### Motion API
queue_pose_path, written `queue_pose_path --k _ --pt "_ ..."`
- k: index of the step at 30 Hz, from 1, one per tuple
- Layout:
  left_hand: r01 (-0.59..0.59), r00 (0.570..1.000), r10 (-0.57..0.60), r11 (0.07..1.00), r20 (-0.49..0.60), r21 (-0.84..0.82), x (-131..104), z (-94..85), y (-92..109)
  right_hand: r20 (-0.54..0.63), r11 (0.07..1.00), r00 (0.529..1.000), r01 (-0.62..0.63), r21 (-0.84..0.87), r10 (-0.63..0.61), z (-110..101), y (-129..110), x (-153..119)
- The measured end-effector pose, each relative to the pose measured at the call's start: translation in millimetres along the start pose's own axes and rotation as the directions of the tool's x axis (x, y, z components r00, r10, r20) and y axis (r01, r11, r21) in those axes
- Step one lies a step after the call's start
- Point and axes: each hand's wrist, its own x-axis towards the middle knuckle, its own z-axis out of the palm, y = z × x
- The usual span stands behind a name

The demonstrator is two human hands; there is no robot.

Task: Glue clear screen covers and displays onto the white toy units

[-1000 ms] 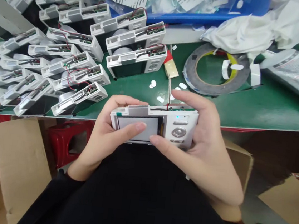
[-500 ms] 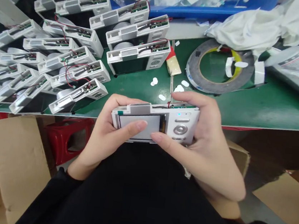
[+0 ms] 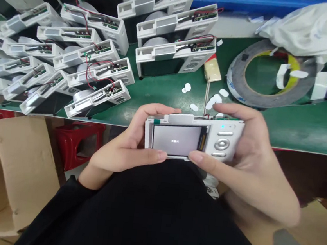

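Observation:
A white camera-like device (image 3: 176, 137) is held level between both hands at the table's front edge. Its screen is lit grey with small white characters, and a blue light glows above its buttons. My left hand (image 3: 131, 146) grips the left end, thumb along the lower edge of the screen. Around the right end wraps my right hand (image 3: 244, 159), its thumb at the lower screen edge and its index finger along the top. Small white oval stickers (image 3: 213, 100) lie just behind the device.
Several similar open white housings (image 3: 99, 60) with red wires stand at the left. A roll of grey tape (image 3: 236, 74) lies at the right on the green table (image 3: 155, 94), near a white cloth (image 3: 309, 31). A red stool (image 3: 77, 142) and cardboard box (image 3: 25, 169) are below.
My left thumb has moved down off the screen to its lower edge. White characters now show on the screen. The whole view has shifted, with the device appearing further right.

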Motion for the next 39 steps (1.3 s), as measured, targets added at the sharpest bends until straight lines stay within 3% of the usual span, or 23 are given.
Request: queue_pose_path --k 4,8,10,13,15,17,19,22,25,28,30,39 --pt "-0.006 1.0 0.006 1.0 0.013 0.005 -0.3 -2.1 -1.6 -0.001 0.999 0.999 -0.037 -0.014 0.037 2.5 -0.7 0.5" --pt "-0.086 0.996 0.083 0.956 0.023 0.281 -0.3 -11.2 -2.0 0.011 0.997 0.997 -0.077 0.002 0.077 -0.2 7.6 10.9" --pt "-0.154 0.984 0.178 0.851 0.0 0.502 1.0 -18.2 -3.6 0.002 0.996 0.996 -0.085 0.021 0.085 -2.6 12.3 19.0" --pt "-0.17 0.958 0.285 0.595 -0.008 0.785 5.6 -28.7 -5.7 0.001 0.996 0.997 -0.083 -0.037 0.083 -5.2 15.6 29.2" --pt "-0.139 0.957 0.29 0.423 0.012 0.895 10.0 -34.4 -5.5 0.007 0.99 0.998 -0.061 -0.124 0.063 -5.5 14.6 32.5" --pt "-0.13 0.96 0.279 0.326 0.036 0.937 14.2 -38.3 -3.8 -0.03 0.967 1.0 -0.014 -0.253 0.006 -4.5 11.5 33.1" --pt "-0.139 0.961 0.272 0.312 0.052 0.94 17.2 -40.9 -1.7 -0.092 0.892 0.99 0.057 -0.447 -0.11 -3.5 7.3 32.6" --pt "-0.131 0.967 0.251 0.318 0.05 0.939 18.9 -42.7 0.9 -0.099 0.695 0.941 0.164 -0.7 -0.322 -6.1 1.3 33.8" --pt "-0.1 0.973 0.23 0.298 0.03 0.949 18.8 -43.1 2.3 0.019 0.545 0.904 0.274 -0.793 -0.426 -15.1 -1.5 41.0" --pt "-0.089 0.976 0.215 0.268 0.03 0.959 19.1 -42.8 2.9 0.182 0.43 0.881 0.383 -0.817 -0.438 -24.0 -0.2 52.6" --pt "-0.087 0.977 0.211 0.253 0.033 0.964 19.6 -42.2 2.7 0.232 0.407 0.869 0.422 -0.81 -0.437 -26.2 2.3 59.6" --pt "-0.071 0.973 0.233 0.3 0.0 0.951 20.6 -38.9 -0.1 0.221 0.511 0.877 0.435 -0.741 -0.427 -24.6 12.6 68.4"
